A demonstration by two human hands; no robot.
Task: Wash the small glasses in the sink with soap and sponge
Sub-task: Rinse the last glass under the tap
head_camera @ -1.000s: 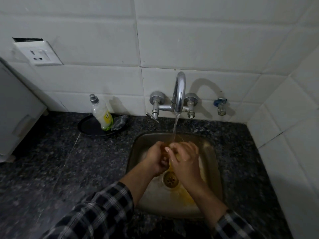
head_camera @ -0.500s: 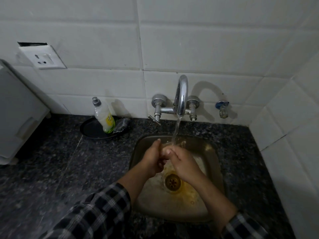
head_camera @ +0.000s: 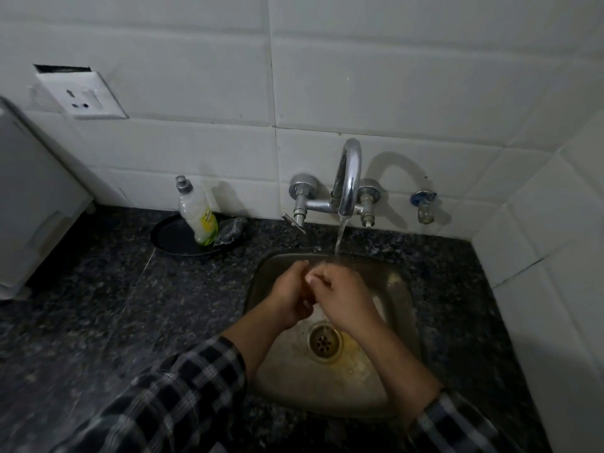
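- Glass cannot be made out; anything held is hidden between the two hands over the sink [head_camera: 402,289].
- Left hand [head_camera: 291,295] and right hand [head_camera: 346,299] touch, fingers curled inward; whether they clasp anything, I cannot tell.
- Water [head_camera: 340,237] from the tap [head_camera: 349,178] falls just behind them.
- Soap bottle [head_camera: 197,217] stands on a dark plate [head_camera: 170,237], left of the sink.

Your right hand [head_camera: 343,297] has closed up since a second ago. Its fingers, then fanned out under the water stream [head_camera: 339,237], are now bunched and curled against your left hand [head_camera: 291,294]. The amber glint between your palms no longer shows, and whatever they hold is hidden. Your right wrist has drawn off the drain [head_camera: 323,344], which now shows whole.
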